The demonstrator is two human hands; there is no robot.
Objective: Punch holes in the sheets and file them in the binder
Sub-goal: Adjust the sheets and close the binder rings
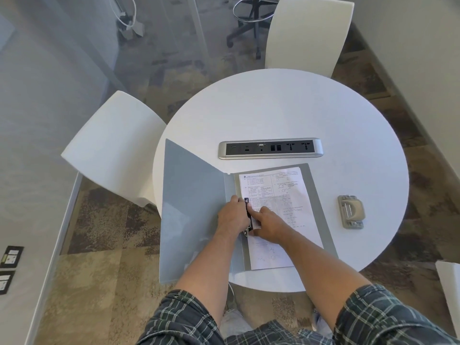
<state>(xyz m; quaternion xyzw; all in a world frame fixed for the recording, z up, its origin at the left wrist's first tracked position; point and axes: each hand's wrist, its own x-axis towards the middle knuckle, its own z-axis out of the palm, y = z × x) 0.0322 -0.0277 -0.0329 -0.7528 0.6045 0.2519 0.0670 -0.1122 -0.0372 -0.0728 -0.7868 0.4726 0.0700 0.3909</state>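
Pressing on the black clip (249, 215) of the open binder (194, 210), the left hand (234, 217) and right hand (270, 226) meet at the spine, fingers curled close around it. The sheets (286, 195) lie flat on the binder's right side. The hole punch (350, 211) sits well apart to the right, near the round counter's (286, 108) edge. The far side of the counter is open past the socket strip (270, 148).

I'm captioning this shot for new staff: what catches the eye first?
Both hands, left hand and right hand, meet at the clip of an open binder near the round table's front edge, over printed sheets. A hole punch sits apart to the right.
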